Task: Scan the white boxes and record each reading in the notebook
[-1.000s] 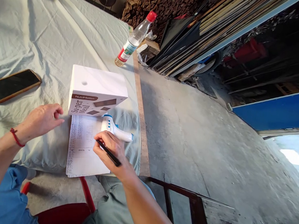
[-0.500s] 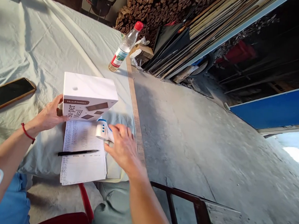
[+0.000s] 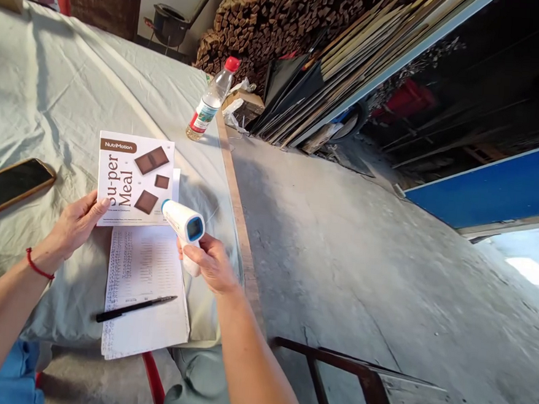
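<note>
My left hand [image 3: 77,220] grips the lower left edge of a white box [image 3: 135,180] printed "NutriMotion Su-per Meal", thumb on its front. The box's printed face is tilted up toward me. In my right hand [image 3: 214,264] is a white and blue infrared thermometer [image 3: 185,224], fingers wrapped round its handle. Its nose points at the lower right part of the box, and its small screen faces me. Beneath lie printed paper sheets [image 3: 149,335], partly covered by the box, with a black pen [image 3: 136,308] across them.
A phone [image 3: 12,189] lies left on the cloth-covered table [image 3: 88,91]. A red-capped bottle [image 3: 212,102] stands near the table's right edge. Stacked firewood [image 3: 249,31] and leaning boards [image 3: 353,54] are behind. A dark-framed stool or bench [image 3: 353,380] stands on the floor at right.
The box has tipped so its printed face now looks up at me. My right hand has turned the thermometer upright, nose toward the box. The view has shifted slightly.
</note>
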A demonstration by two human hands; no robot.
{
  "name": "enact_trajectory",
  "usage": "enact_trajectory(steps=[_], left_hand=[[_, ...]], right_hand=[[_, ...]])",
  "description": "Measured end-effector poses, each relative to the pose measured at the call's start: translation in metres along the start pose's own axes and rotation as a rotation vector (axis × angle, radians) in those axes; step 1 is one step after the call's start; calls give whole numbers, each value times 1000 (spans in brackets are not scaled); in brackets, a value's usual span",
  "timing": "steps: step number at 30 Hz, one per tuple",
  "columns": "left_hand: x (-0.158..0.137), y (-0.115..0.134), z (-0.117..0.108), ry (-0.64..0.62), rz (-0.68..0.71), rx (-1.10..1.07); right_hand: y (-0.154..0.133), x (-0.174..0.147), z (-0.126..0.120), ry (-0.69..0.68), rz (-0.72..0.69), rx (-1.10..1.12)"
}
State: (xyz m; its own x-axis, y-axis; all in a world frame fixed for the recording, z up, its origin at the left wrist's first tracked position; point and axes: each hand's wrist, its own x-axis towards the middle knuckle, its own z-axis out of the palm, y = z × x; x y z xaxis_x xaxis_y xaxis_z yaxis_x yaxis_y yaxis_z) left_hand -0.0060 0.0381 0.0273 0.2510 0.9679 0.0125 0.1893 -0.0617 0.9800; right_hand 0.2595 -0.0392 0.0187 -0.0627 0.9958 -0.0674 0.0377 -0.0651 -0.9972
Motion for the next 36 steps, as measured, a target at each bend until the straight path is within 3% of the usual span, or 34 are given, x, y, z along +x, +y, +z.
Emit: enact_trajectory(steps=[8, 18, 26, 29, 31, 34, 36], left_hand=[[-2, -5, -2, -58, 28, 4], [-7, -2, -1, -83, 58, 11], [-7, -3, 2, -56, 39, -63], [-8, -4, 4, -31, 15, -135], [-7, -5, 5, 23, 40, -150], [-6, -7, 7, 114, 140, -118], [-4, -9, 8, 148, 200, -59]], right_hand=[[1, 2, 47, -19, -19, 123], [-5, -2, 59, 47, -19, 53], [-8, -14, 69, -70, 173, 285], [-11, -18, 61, -103, 145, 284], [-15, -20, 46, -158, 92, 167], [-14, -18, 10, -232, 30, -179], [-5, -15, -14, -142, -23, -467]])
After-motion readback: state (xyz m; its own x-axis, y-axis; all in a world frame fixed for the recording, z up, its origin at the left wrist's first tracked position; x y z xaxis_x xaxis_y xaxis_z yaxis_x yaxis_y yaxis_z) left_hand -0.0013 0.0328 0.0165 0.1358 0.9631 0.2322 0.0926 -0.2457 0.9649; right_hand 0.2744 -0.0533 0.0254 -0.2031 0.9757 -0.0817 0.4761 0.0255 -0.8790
